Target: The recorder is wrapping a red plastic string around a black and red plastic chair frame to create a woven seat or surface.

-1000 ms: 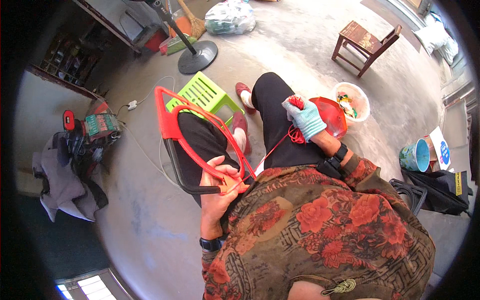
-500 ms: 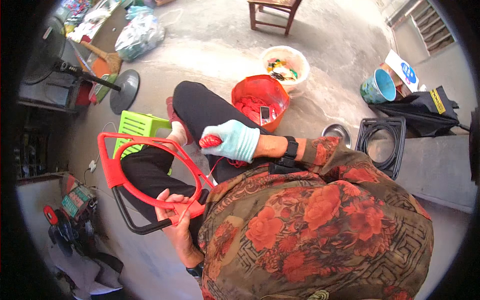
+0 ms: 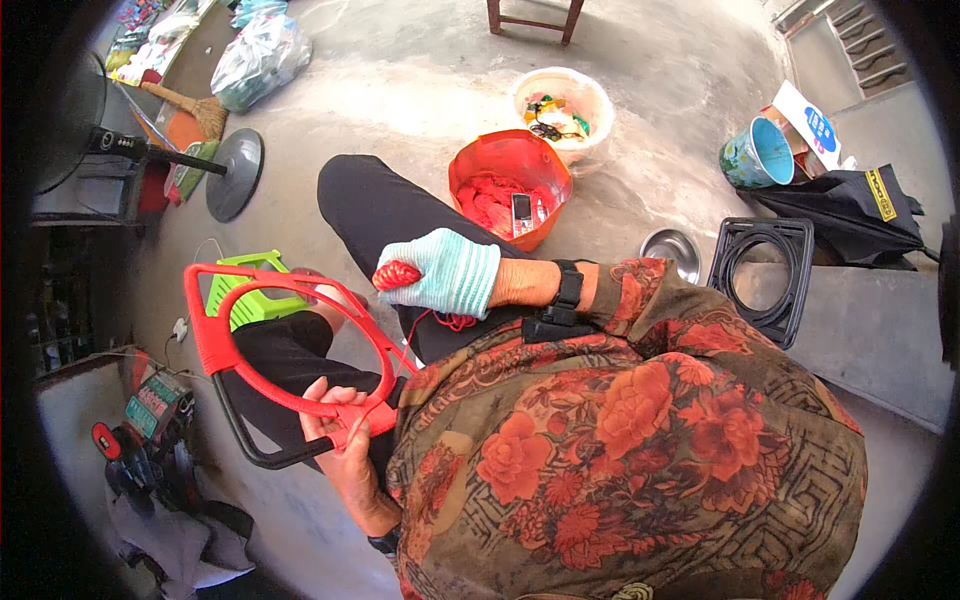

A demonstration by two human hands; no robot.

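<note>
My bare left hand holds a frame by its near corner, fingers curled round it. It has a round inner ring, and red cord wraps most of it; one black stretch of bar is unwrapped. My right hand, in a pale blue knitted glove, is closed around a small wound bundle of red cord. From below that glove a thin red strand runs to the frame near my left hand. More loose red cord hangs under the right wrist.
Beyond my knee stands a red container with red cord and a phone inside. Behind it is a white bucket. A green stool and a standing fan are left; a metal bowl and black crate right.
The view has shifted a little, and my gloved right hand with the cord bundle sits slightly further left. The frame has moved slightly left too. Both hands keep their hold.
</note>
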